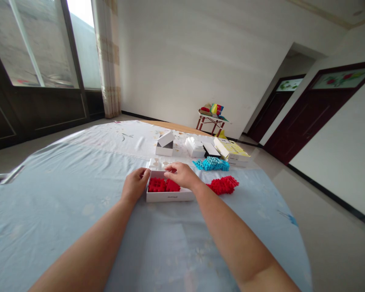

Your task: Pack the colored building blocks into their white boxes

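Note:
A shallow white box lies on the tablecloth in front of me, its top uncovered. Inside it are red interlocking plastic pieces, set flat toward its left and middle. My left hand is at the box's left wall, thumb and fingers closed on its rim. Over the back right part of the box is my right hand. Its thumb and index finger are apart, with nothing visible between them, and it hides part of the inside. White moulded pieces stand just behind the box, partly covered by my right fingers.
A pile of red pieces lies right of my right forearm, with a blue pile behind it. Farther back are a small box with a tilted lid, a white container, a black-sided box and a yellow box.

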`<state>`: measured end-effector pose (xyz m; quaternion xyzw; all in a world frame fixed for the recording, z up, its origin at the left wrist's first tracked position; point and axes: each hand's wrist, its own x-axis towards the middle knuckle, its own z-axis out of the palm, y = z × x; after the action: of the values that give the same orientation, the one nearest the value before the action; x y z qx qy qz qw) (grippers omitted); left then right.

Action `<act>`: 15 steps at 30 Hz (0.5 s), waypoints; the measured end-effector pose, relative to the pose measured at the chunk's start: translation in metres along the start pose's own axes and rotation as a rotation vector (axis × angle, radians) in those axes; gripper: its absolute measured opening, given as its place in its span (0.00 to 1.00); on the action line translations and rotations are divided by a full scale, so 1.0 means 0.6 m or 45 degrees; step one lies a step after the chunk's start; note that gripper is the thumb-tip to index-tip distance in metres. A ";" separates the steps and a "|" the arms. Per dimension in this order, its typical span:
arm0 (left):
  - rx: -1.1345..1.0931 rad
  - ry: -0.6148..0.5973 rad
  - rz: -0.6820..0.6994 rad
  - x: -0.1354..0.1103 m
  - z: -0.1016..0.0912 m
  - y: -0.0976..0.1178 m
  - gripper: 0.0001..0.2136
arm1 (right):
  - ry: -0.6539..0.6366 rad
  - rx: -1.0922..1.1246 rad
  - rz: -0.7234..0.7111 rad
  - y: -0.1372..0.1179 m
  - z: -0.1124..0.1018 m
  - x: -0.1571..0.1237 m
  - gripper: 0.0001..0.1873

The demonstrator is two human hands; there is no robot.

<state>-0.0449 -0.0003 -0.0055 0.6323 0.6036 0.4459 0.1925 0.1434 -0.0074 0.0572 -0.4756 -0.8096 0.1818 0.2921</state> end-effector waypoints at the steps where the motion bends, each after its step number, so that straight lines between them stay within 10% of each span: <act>1: 0.002 0.000 -0.001 0.000 0.000 0.001 0.17 | -0.021 -0.009 0.017 0.005 -0.005 -0.004 0.11; 15: -0.087 -0.177 -0.024 0.002 -0.005 0.008 0.23 | -0.349 0.010 0.015 0.040 -0.008 -0.021 0.16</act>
<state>-0.0446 -0.0013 0.0004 0.6491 0.5792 0.4192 0.2596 0.1671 -0.0066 0.0432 -0.4497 -0.8384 0.2501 0.1795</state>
